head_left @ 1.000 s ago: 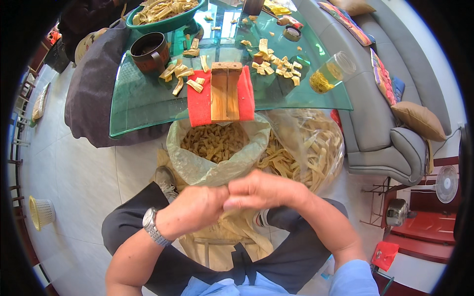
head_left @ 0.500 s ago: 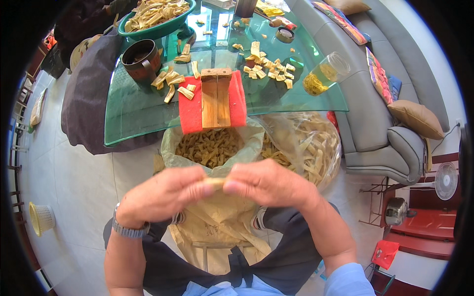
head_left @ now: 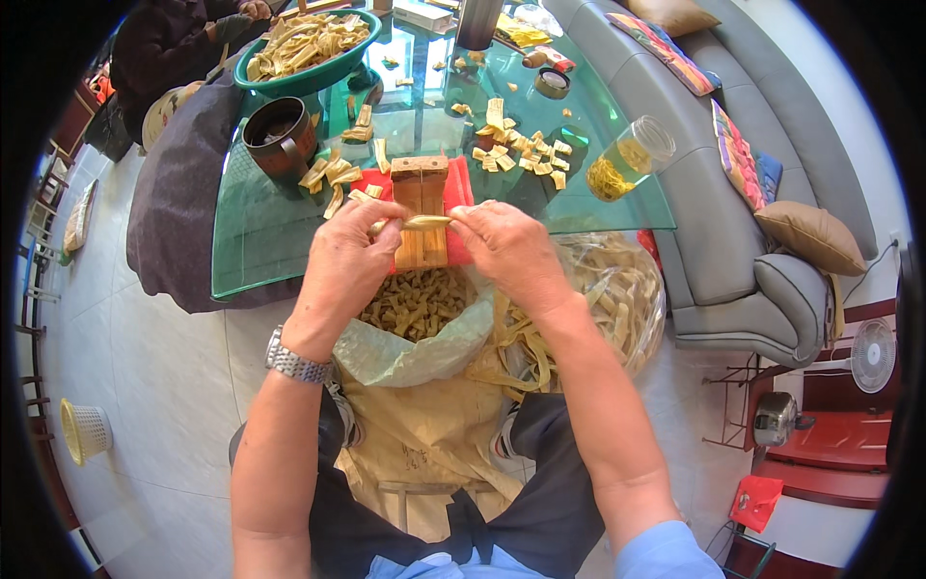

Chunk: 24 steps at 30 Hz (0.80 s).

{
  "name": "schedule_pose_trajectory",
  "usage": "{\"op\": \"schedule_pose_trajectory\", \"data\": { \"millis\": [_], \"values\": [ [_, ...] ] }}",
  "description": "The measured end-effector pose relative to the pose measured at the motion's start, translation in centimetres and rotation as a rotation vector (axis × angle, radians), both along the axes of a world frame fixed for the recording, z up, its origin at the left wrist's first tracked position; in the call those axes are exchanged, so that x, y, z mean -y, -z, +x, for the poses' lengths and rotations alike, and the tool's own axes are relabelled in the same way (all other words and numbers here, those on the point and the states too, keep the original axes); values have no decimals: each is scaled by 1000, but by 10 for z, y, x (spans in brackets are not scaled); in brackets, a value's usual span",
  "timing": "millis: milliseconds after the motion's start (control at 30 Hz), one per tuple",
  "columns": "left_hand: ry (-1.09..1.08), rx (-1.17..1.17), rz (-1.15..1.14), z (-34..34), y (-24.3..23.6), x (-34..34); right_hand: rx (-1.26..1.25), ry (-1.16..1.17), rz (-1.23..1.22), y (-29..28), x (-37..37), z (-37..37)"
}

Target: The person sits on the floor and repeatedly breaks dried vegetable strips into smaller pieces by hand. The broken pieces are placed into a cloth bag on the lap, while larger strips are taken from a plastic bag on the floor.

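Observation:
My left hand [head_left: 357, 246] and my right hand [head_left: 506, 251] pinch the two ends of a pale, twisted dried strip [head_left: 425, 223]. They hold it crosswise over a wooden block [head_left: 420, 183] with a lengthwise slot and a top crosspiece. The block rests on red cloth [head_left: 458, 188] at the near edge of the glass table [head_left: 251, 261]. Below, an open sack [head_left: 386, 352] holds many short brown pieces [head_left: 415, 304]. A clear bag of long strips [head_left: 608, 299] lies at its right. Cut pale pieces [head_left: 502, 145] lie scattered on the glass beside the block.
A green basin of strips [head_left: 309, 79], a dark mug [head_left: 280, 145] and a jar [head_left: 632, 159] stand on the table. Another person [head_left: 164, 43] sits at upper left. A grey sofa [head_left: 714, 261] runs along the right, near a white fan [head_left: 873, 355] and steel pot [head_left: 776, 420].
Both my hands have risen from over my lap to the wooden block at the table edge, with the strip stretched between them.

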<state>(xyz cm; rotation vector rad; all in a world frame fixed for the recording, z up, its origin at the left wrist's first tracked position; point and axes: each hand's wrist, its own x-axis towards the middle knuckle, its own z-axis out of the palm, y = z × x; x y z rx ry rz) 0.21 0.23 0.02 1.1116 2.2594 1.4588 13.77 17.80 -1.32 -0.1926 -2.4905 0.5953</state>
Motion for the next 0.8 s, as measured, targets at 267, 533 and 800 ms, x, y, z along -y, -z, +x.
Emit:
{"op": "schedule_pose_trajectory", "data": {
  "millis": [267,533,800],
  "values": [
    [-31,-133,-205,15,1,14,137,-11,-64,9,4,18],
    [218,1280,14,34,-20,32,-232,-282,-157,-43,43,25],
    [477,1627,367,54,-20,19,-340,-414,-114,-50,84,41]
  ]
}}
